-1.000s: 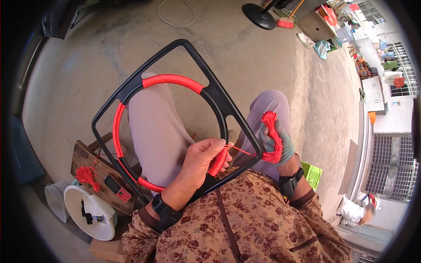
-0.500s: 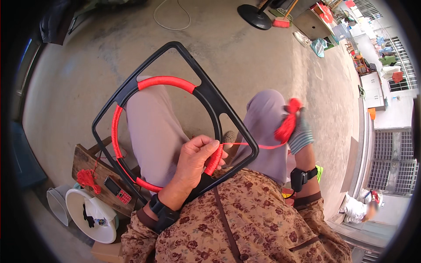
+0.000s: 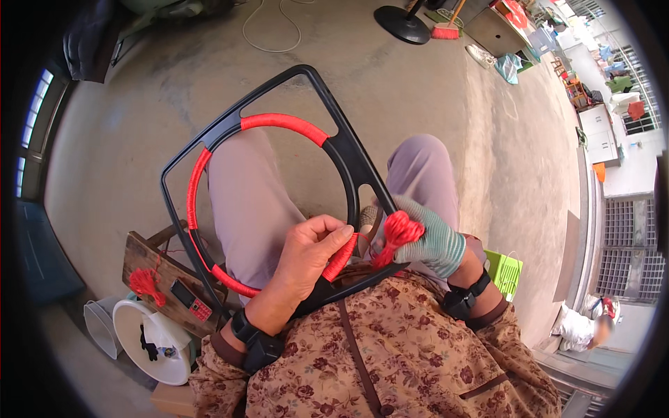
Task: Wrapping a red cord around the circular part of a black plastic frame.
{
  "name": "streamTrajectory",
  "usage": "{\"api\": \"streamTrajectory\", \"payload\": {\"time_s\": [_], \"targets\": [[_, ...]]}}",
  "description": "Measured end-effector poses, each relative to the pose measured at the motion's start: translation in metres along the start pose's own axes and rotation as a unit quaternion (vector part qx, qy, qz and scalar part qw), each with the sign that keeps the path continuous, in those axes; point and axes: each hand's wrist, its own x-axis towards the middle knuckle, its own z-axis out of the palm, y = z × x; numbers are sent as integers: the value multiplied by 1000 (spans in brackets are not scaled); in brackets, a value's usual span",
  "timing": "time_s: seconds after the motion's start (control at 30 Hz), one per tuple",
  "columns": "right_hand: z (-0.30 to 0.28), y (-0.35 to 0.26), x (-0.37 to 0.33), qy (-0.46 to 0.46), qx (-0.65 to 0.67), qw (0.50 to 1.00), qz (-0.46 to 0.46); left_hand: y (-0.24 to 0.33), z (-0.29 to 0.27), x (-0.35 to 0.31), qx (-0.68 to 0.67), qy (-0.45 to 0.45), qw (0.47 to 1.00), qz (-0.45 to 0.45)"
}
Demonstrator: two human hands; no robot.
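A black frame (image 3: 359, 143) with a round inner ring lies tilted across my lap, several stretches of its ring wrapped in red cord. My bare left hand (image 3: 303, 251) pinches the ring at its near right, thumb pressed on the end of a wrapped stretch (image 3: 339, 262). In a pale green knit glove, my right hand (image 3: 433, 240) is closed around a bundle of red cord (image 3: 400, 233) by the frame's right edge. A short length of cord runs between the bundle and the ring. The gloved fingertips are partly hidden behind the bundle and frame.
At left a wooden bench (image 3: 159, 261) bears another red cord bundle (image 3: 146, 285) and a red mobile phone (image 3: 191, 299). Beside it stands a white basin (image 3: 125, 334) holding a black glove. A green basket (image 3: 503, 275) sits at my right. A broom (image 3: 446, 31) lies far off.
My right hand has come in from the far right to the frame's edge with the cord bundle, and the stretched cord has shortened. The frame has shifted slightly right; my left hand keeps its pinch.
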Motion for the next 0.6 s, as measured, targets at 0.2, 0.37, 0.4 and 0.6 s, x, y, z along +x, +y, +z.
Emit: {"api": "streamTrajectory", "payload": {"time_s": [0.2, 0.37, 0.4, 0.6], "targets": [[2, 15, -4, 134, -51, 987, -78, -12, 1, 9, 16, -12, 1000, 11], [-21, 19, 2, 201, 186, 945, -179, -11, 5, 9, 66, -30, 997, 27], [-29, 13, 8, 191, 313, 905, -217, -11, 6, 10, 96, -45, 994, 23], [-203, 25, -56, 214, 309, 874, -307, -8, 8, 11, 116, -82, 990, 18]]}}
